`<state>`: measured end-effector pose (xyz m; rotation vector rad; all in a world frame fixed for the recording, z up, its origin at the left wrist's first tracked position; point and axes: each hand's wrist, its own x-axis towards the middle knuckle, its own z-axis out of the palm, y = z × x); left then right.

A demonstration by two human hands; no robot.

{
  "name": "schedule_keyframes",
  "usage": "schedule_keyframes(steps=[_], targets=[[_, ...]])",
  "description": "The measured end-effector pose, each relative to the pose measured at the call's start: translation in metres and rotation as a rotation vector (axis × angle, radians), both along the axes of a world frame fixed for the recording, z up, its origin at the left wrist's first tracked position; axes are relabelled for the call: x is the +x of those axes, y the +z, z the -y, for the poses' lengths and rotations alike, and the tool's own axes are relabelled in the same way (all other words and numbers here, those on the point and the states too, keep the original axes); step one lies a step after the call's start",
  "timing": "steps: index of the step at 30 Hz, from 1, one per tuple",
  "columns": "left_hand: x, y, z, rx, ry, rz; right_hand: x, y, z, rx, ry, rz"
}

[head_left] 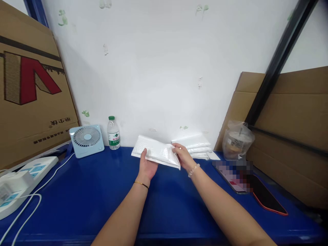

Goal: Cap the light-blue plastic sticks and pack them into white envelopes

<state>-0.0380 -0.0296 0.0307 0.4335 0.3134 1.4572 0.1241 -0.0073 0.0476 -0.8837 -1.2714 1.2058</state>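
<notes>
Above the blue tabletop (110,208), two hands hold a white bubble mailer (153,147), and the likeliest mishap is a slip: the left hand (148,167), palm up, lies under its near edge with the thumb pressed on top, while the right hand (183,157) pinches the right end between thumb and fingers, so the glossy film could slide if either grip eases. A swing back and right could knock the stack of white mailers (198,141) by the wall (159,68) askew; a wide one leftward could tip the upright water bottle (113,135). As for room, the widest open tabletop lies below and between the forearms, running to the near edge. A printed cardboard box (33,112) closes off the left, cardboard sheets (294,130) the right, the wall the back. Smaller limits are the power strip (42,165) and desk fan (87,145) at left, the bagged cup (237,143) and two phones (269,196) at right.
</notes>
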Motion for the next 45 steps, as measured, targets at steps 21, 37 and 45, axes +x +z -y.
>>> schedule_keyframes(steps=[21,37,45], targets=[[0.07,0.077,0.018,0.382,0.567,-0.537,-0.007,-0.048,0.035,-0.547,0.016,-0.815],[0.076,0.096,0.008,0.403,0.721,-0.503,-0.011,-0.051,0.037,-0.434,-0.038,-0.401],[0.022,0.099,-0.012,0.261,0.961,-0.279,0.029,-0.053,0.021,-0.145,-0.473,0.424]])
